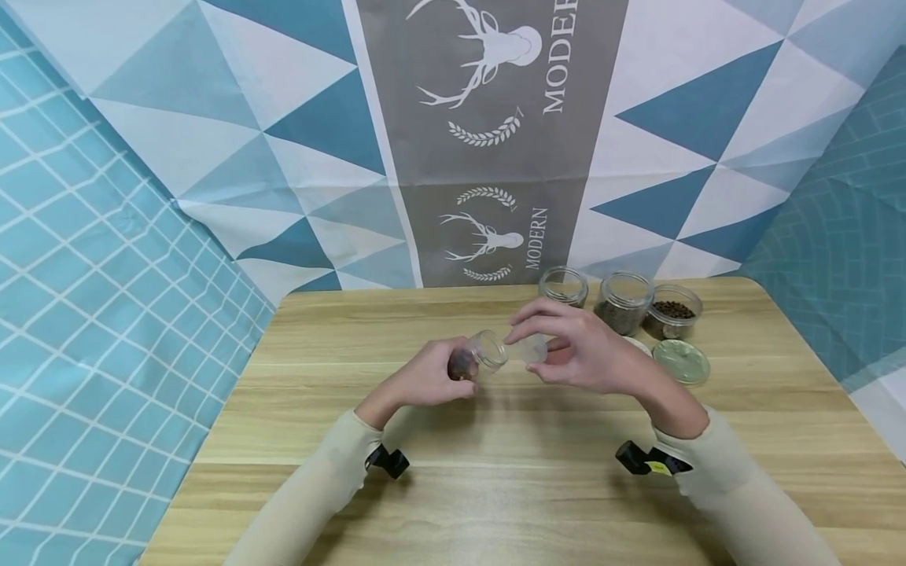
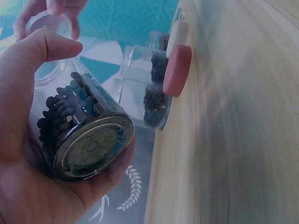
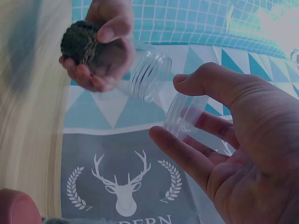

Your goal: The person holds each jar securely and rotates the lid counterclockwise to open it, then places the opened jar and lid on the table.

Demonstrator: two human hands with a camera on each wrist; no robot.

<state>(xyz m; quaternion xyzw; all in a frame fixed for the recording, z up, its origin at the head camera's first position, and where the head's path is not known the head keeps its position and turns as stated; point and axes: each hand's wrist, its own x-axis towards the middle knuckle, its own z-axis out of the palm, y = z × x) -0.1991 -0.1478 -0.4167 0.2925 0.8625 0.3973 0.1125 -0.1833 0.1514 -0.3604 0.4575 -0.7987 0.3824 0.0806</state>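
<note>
My left hand [image 1: 430, 373] grips a clear screw-top jar [image 2: 88, 140] round its body. The jar is tilted, with its open threaded mouth [image 3: 152, 74] towards the right hand. Dark bean-like pieces [image 2: 63, 109] lie inside, near its base. My right hand [image 1: 591, 350] pinches a translucent lid [image 3: 184, 114] by its rim between thumb and fingers. In the right wrist view, a small gap separates lid and jar mouth. Both are held above the wooden table [image 1: 495, 487].
At the back right stand three open clear jars: one [image 1: 564, 287] near the wall cloth, one [image 1: 623, 306] beside it, and a shorter one [image 1: 674, 312] with brown contents. A green lid [image 1: 681, 362], a white lid [image 2: 178, 35] and a pink lid [image 2: 178, 72] lie in front.
</note>
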